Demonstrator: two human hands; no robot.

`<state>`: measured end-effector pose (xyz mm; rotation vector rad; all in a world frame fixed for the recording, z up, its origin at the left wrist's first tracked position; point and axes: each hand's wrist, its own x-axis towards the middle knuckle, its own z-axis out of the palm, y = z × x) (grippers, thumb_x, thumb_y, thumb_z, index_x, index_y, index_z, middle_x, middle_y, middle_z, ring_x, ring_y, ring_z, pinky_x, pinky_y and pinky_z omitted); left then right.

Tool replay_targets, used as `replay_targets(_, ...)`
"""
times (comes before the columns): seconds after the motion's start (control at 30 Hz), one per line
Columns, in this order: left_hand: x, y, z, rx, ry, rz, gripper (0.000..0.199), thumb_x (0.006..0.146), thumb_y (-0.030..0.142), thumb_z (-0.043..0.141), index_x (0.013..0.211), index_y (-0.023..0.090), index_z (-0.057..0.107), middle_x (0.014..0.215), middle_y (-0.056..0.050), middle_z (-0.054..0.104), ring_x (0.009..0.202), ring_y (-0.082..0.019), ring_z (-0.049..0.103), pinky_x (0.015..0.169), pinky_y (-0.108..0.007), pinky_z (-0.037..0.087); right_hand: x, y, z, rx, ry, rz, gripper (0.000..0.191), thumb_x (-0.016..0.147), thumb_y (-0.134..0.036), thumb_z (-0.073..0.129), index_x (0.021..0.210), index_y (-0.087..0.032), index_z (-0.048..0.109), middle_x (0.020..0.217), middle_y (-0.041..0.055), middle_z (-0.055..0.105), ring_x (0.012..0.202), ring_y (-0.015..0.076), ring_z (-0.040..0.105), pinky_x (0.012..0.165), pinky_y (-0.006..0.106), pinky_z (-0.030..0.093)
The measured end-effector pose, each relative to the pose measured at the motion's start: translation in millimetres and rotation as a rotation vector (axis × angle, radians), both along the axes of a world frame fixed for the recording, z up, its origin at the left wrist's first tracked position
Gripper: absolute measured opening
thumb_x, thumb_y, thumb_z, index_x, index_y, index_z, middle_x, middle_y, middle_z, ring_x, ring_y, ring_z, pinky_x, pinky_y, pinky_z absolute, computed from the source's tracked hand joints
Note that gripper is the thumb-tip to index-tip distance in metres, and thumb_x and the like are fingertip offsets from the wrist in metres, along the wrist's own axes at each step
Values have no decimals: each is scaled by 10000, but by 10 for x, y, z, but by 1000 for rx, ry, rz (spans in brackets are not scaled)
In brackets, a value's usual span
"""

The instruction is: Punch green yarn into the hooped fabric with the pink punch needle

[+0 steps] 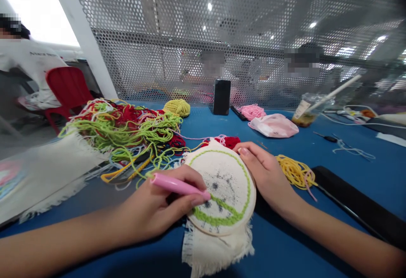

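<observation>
Perforated metal screening (152, 58) rises behind a blue table (196, 126), as seen by an onlooker, while a person in a white top (34, 64) sits near a red chair (68, 83) at left. Tangled green, red and white yarn (127, 128) heaps on the table's left side; a black phone (221, 97) stands upright towards the back, and a pink-and-white bag (273, 126) lies near a drink cup (306, 109). Front and centre, fringed white cloth (218, 248) is stretched in a round hoop (254, 191) between two bare hands. The right hand (269, 176) closes over the hoop's upper right edge, thumb on top. The left hand (158, 210) grips a pink pen-like tool (174, 183), fingers closed round it, its tip down at the cloth. Green loops (218, 219) trace most of the circle and a slanting band across its lower part, which looks well advanced; dark printed marks (215, 185) in the middle remain uncovered, suggesting much inside is unworked.
</observation>
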<state>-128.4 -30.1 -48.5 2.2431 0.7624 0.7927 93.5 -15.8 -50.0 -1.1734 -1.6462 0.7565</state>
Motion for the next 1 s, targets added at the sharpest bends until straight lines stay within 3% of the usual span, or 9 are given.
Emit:
replay_targets(0.23,-16,-26,3,140,-80,-33,210,774,77,525,943,189,581,843,-23,614,777,-127,575,688,-216,467,-7,-37,29,47,-35,-66,182,866,-295,387,813,-201,533,658,-29,509,558,85,436,469,189,324)
replay_targets(0.33,-40,-16,-4,117,-192,28,191,814,114,490,931,212,605,823,-23,583,757,-119,561,662,-194,470,17,0,-2,10,-79,-64,197,861,-306,388,789,-194,533,661,-21,511,561,90,437,479,195,335)
replay_targets(0.7,-80,6,-81,-35,-376,16,180,867,256,423,932,218,586,820,-27,536,612,-98,512,548,-209,449,74,93,-89,-72,-70,2,222,858,-319,364,777,-183,520,673,-12,491,583,103,416,501,206,340)
replay_targets(1.0,-91,7,-73,14,-285,-28,199,866,219,420,971,227,589,825,-42,547,680,-125,535,582,-223,461,76,94,-105,-92,-81,-1,230,860,-318,355,760,-179,510,654,-18,470,575,102,412,489,205,326)
